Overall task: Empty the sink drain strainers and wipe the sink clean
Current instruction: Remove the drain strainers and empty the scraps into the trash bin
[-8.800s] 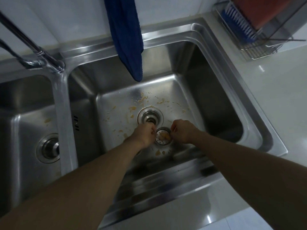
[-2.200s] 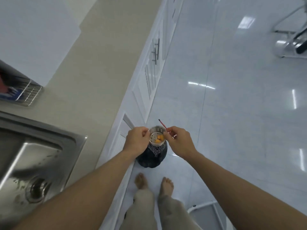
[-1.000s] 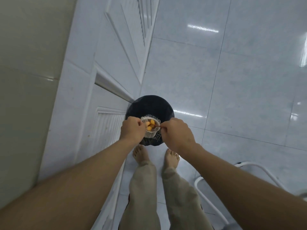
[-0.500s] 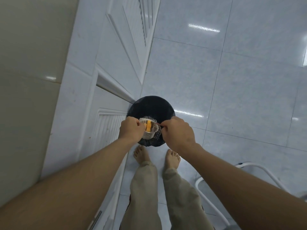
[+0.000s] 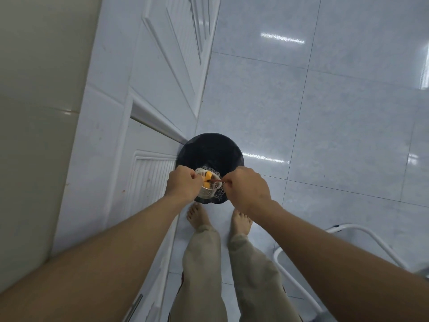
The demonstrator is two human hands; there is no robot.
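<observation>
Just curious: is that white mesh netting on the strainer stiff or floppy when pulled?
Probably floppy: the white mesh netting hangs in loose folds beside the small round metal strainer. Likely light too, being open weave.

Bare forearms [image 5: 144, 228], loose khaki-beige trousers [image 5: 204, 263] bunched at the ankles, bare feet [image 5: 197, 214].

The strainer [image 5: 209, 187] has left the sink and now hangs over the black bin [image 5: 209, 149], gripped by the left hand [image 5: 183, 185]. Its orange scraps [image 5: 207, 176] have bunched against the left rim, and the red stick [image 5: 216, 180] pinched in the right hand [image 5: 247, 190] now touches them.
</observation>
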